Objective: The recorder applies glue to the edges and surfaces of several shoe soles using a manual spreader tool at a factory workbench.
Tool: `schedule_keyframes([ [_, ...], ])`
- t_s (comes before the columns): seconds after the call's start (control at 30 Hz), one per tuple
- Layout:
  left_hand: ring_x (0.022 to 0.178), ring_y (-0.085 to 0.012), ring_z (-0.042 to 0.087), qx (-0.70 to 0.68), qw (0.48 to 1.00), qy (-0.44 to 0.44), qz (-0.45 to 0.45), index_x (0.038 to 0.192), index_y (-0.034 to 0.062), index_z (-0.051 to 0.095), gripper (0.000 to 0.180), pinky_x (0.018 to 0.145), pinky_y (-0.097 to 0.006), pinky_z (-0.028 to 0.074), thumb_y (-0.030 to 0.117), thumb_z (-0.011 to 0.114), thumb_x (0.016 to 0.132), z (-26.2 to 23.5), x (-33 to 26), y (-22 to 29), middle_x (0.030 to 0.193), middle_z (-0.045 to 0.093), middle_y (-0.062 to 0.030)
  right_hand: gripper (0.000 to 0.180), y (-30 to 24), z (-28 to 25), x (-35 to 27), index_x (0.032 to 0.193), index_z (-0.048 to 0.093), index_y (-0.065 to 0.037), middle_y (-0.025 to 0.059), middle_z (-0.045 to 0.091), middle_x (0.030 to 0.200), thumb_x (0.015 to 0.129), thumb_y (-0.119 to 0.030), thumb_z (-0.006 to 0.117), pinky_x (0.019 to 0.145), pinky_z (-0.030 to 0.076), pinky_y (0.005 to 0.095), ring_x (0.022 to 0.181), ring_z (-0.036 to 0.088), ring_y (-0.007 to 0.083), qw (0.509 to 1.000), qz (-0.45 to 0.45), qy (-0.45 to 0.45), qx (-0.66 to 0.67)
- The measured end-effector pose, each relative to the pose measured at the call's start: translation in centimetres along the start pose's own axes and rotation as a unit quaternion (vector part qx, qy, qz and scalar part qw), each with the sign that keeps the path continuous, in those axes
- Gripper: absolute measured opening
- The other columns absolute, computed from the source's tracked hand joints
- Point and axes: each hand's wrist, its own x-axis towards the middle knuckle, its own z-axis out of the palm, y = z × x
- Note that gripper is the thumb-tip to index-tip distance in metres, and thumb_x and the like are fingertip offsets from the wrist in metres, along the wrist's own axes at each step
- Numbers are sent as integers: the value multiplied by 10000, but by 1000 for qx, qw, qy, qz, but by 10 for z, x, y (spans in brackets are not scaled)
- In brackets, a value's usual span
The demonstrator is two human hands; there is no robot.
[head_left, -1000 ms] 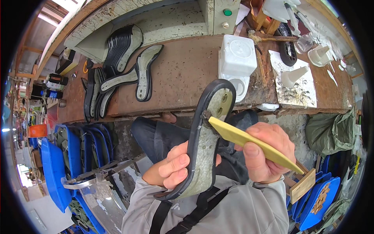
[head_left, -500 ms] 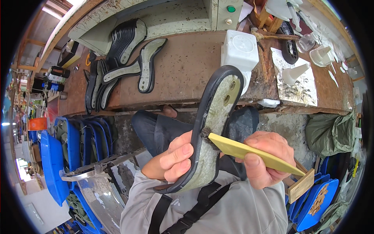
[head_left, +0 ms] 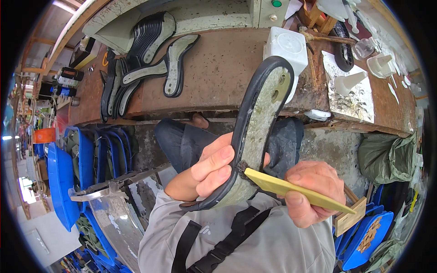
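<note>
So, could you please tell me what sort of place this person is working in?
Probably a small shoe-making workshop: the left hand holds a black-rimmed shoe sole, the right hand works it with a yellow scraper, and more soles lie on the stained wooden bench.

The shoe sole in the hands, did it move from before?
Yes. The shoe sole has swung up: its tip now overlaps the white box on the workbench, where earlier it sat lower and further left.

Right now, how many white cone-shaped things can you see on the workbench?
2. One white cone stands on the stained sheet at the bench's right side; the other cone sits in a shallow white dish nearer the far right edge. More may be hidden.
</note>
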Motion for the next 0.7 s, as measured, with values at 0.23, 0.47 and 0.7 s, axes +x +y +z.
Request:
schedule_keyframes([
  [0.23, 821, 34, 525, -11, 998, -53, 36, 1156, 31, 554, 406, 684, -62, 367, 74, 656, 766, 7, 7, -4, 957, 659, 67, 218, -6, 5, -12, 840, 602, 121, 156, 615, 634, 654, 33, 676, 365, 478, 285, 415, 565, 184, 1000, -26, 14, -9],
  [0.47, 728, -190, 613, -133, 989, -46, 47, 1030, -65, 437, 475, 603, -243, 519, -71, 723, 651, 18, 3, -11, 993, 568, -122, 240, -10, 10, -23, 846, 608, 105, 135, 611, 655, 627, 28, 669, 386, 489, 279, 421, 562, 180, 999, -50, 9, -11],
  [0.7, 696, -358, 651, -202, 976, 30, 71, 932, -118, 389, 515, 560, -378, 593, -130, 763, 577, 34, 5, -16, 982, 532, -261, 210, -14, 34, -32, 853, 614, 83, 114, 619, 660, 677, -16, 671, 489, 524, 269, 513, 610, 172, 989, -125, 44, -65],
])
